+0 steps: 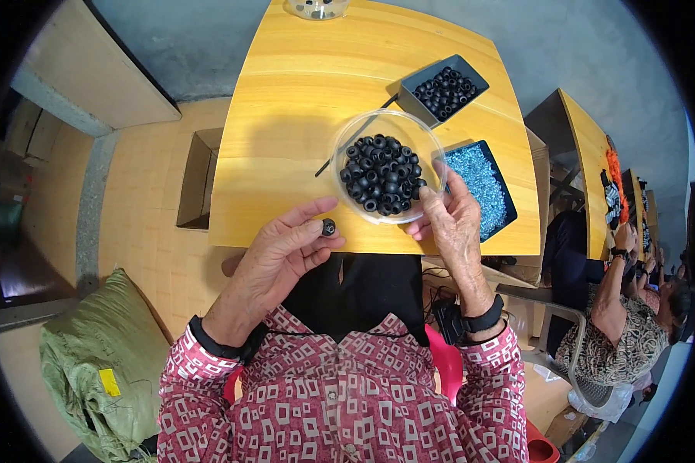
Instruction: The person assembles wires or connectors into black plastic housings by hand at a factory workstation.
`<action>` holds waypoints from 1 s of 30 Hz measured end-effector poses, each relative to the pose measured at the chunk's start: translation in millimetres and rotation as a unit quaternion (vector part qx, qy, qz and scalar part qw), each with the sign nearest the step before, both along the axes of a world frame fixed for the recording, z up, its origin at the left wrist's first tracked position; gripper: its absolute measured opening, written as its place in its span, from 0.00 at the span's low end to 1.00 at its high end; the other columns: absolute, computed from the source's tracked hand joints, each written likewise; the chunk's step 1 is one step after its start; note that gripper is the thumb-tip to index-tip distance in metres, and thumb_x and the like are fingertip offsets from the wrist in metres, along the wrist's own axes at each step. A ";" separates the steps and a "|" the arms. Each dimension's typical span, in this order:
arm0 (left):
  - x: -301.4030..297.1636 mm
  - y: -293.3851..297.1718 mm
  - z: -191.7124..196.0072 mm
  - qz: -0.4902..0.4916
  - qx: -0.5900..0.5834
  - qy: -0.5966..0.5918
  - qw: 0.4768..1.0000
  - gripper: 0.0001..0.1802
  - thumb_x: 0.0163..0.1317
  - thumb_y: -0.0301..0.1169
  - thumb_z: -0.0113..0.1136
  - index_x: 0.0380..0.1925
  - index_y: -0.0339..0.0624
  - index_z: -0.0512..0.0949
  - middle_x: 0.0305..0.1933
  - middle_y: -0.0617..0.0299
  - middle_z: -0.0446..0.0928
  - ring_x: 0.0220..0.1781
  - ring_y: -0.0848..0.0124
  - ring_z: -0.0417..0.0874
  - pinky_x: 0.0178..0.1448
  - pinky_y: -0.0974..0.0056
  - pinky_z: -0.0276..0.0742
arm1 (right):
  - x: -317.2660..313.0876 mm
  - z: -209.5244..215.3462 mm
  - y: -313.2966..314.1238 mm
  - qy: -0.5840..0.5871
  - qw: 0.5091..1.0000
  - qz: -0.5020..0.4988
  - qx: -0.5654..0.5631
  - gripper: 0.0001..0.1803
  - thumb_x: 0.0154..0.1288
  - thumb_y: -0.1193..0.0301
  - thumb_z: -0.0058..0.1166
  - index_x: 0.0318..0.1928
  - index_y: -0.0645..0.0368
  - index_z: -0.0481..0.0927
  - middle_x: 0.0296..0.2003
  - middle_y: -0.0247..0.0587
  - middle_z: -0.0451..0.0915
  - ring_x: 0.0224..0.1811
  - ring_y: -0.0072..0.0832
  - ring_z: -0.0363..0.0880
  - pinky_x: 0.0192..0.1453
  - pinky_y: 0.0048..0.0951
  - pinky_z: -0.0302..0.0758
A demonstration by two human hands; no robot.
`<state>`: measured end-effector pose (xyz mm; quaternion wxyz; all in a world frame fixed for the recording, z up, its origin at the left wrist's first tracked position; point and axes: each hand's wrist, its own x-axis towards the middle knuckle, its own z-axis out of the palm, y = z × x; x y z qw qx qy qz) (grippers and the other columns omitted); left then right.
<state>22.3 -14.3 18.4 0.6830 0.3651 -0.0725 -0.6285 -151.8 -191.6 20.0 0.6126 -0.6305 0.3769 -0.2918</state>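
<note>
One black piece (329, 227) in hand, dozens more loose in the round clear tub (423, 143).
The left hand (289, 238) pinches that piece between thumb and fingers near the table's edge; the right hand (452, 214) grips the tub's rim. Work looks under way, with much left: the tub's black pieces (378, 174) lie unjoined, and a dark tray (417, 106) holds more beside a tray of blue bits (475, 185); nothing finished is evident. The yellow wood-grain table (286, 77) meets a grey wall (201, 38); a green sack (104, 355) stands left, a co-worker (618, 332) sits right.
</note>
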 end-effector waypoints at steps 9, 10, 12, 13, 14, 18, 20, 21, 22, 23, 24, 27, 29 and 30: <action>-1.1 2.2 -1.2 0.002 0.011 -0.002 1.000 0.22 0.65 0.29 0.57 0.58 0.37 0.70 0.42 0.59 0.81 0.44 0.70 0.85 0.48 0.71 0.81 | -1.6 41.8 -12.0 0.251 0.798 0.053 -0.546 0.27 0.57 0.67 0.63 0.55 0.66 0.74 0.33 0.47 0.79 0.31 0.38 0.79 0.33 0.33 0.76; -0.6 3.0 -0.7 0.004 0.012 -0.002 1.000 0.22 0.65 0.29 0.57 0.58 0.37 0.70 0.42 0.59 0.81 0.44 0.70 0.85 0.48 0.71 0.81 | 3.9 50.4 -16.1 0.229 0.759 0.110 -0.599 0.27 0.56 0.66 0.63 0.55 0.64 0.75 0.35 0.45 0.79 0.37 0.38 0.78 0.40 0.33 0.76; -1.2 0.8 1.1 0.006 0.014 0.002 1.000 0.21 0.65 0.29 0.58 0.58 0.38 0.71 0.41 0.59 0.81 0.44 0.70 0.85 0.48 0.71 0.81 | 14.7 59.0 -22.8 0.245 0.776 0.187 -0.550 0.29 0.52 0.65 0.64 0.55 0.63 0.75 0.44 0.48 0.77 0.48 0.43 0.74 0.51 0.37 0.73; -1.4 0.6 1.5 0.006 0.015 0.002 1.000 0.21 0.65 0.29 0.58 0.58 0.38 0.71 0.41 0.59 0.81 0.44 0.70 0.85 0.48 0.71 0.81 | 20.9 57.9 -26.8 0.236 0.772 0.243 -0.538 0.31 0.51 0.64 0.65 0.55 0.62 0.75 0.46 0.48 0.77 0.50 0.44 0.74 0.53 0.38 0.73; -1.3 0.4 1.8 0.008 0.018 -0.001 1.000 0.21 0.65 0.30 0.58 0.57 0.38 0.71 0.41 0.59 0.81 0.44 0.70 0.85 0.48 0.71 0.81 | 27.1 56.6 -31.2 0.226 0.764 0.299 -0.525 0.32 0.50 0.64 0.65 0.56 0.62 0.74 0.48 0.48 0.77 0.52 0.45 0.73 0.54 0.39 0.73; -0.7 1.3 2.4 0.005 0.014 -0.005 1.000 0.20 0.65 0.31 0.58 0.57 0.39 0.71 0.42 0.60 0.81 0.45 0.70 0.84 0.49 0.71 0.80 | 46.2 45.5 -33.7 0.266 0.744 0.335 -0.514 0.34 0.48 0.64 0.65 0.58 0.59 0.73 0.52 0.49 0.74 0.53 0.46 0.73 0.56 0.40 0.73; -0.4 1.8 1.4 0.008 0.014 -0.002 1.000 0.20 0.65 0.31 0.58 0.56 0.39 0.71 0.42 0.60 0.81 0.45 0.70 0.84 0.49 0.71 0.80 | 50.2 39.3 -39.2 0.247 0.755 0.343 -0.501 0.33 0.48 0.65 0.64 0.57 0.60 0.73 0.50 0.49 0.74 0.53 0.47 0.73 0.56 0.40 0.73; -0.3 1.9 1.2 0.011 0.014 0.000 1.000 0.20 0.65 0.31 0.58 0.56 0.39 0.72 0.42 0.60 0.81 0.45 0.70 0.84 0.49 0.71 0.80 | 51.0 38.0 -40.9 0.229 0.767 0.349 -0.488 0.31 0.48 0.66 0.63 0.55 0.60 0.73 0.49 0.50 0.73 0.53 0.47 0.73 0.56 0.39 0.73; 0.2 1.9 1.3 0.012 0.014 0.000 1.000 0.20 0.65 0.31 0.58 0.56 0.39 0.72 0.42 0.60 0.81 0.45 0.70 0.84 0.49 0.71 0.80 | 50.7 38.1 -41.9 0.228 0.766 0.350 -0.488 0.31 0.48 0.66 0.63 0.55 0.60 0.73 0.49 0.50 0.73 0.53 0.47 0.73 0.56 0.39 0.73; 0.3 1.4 1.6 0.010 0.015 -0.001 1.000 0.20 0.66 0.31 0.58 0.56 0.39 0.72 0.42 0.60 0.81 0.45 0.70 0.84 0.49 0.71 0.80 | 48.8 38.5 -43.0 0.233 0.777 0.346 -0.471 0.29 0.49 0.66 0.62 0.54 0.61 0.73 0.48 0.50 0.73 0.52 0.47 0.73 0.56 0.39 0.73; 0.4 0.9 2.0 0.007 0.016 -0.001 1.000 0.20 0.66 0.31 0.57 0.56 0.39 0.72 0.42 0.60 0.81 0.45 0.70 0.84 0.49 0.71 0.80 | 47.4 38.9 -42.7 0.238 0.788 0.342 -0.454 0.27 0.50 0.67 0.61 0.53 0.61 0.74 0.47 0.50 0.73 0.52 0.48 0.73 0.56 0.39 0.73; 0.8 1.1 0.3 0.011 0.018 -0.001 1.000 0.20 0.66 0.31 0.57 0.56 0.39 0.71 0.42 0.59 0.81 0.45 0.70 0.84 0.50 0.70 0.79 | 41.5 42.2 -34.6 0.225 0.799 0.316 -0.459 0.24 0.51 0.70 0.62 0.50 0.62 0.75 0.45 0.50 0.74 0.50 0.48 0.73 0.54 0.40 0.73; 0.9 2.0 2.8 0.007 0.012 0.001 1.000 0.19 0.66 0.31 0.57 0.56 0.39 0.72 0.43 0.61 0.80 0.46 0.72 0.84 0.50 0.72 0.78 | 37.5 46.7 -31.6 0.221 0.799 0.295 -0.476 0.23 0.51 0.70 0.62 0.49 0.63 0.75 0.45 0.50 0.74 0.50 0.48 0.73 0.53 0.40 0.73; 0.9 2.8 3.6 0.002 0.006 0.002 1.000 0.18 0.66 0.31 0.57 0.55 0.40 0.73 0.44 0.63 0.79 0.46 0.74 0.83 0.51 0.73 0.77 | 36.3 50.5 -30.6 0.230 0.771 0.265 -0.532 0.19 0.52 0.70 0.62 0.46 0.61 0.77 0.42 0.49 0.74 0.47 0.46 0.75 0.50 0.41 0.74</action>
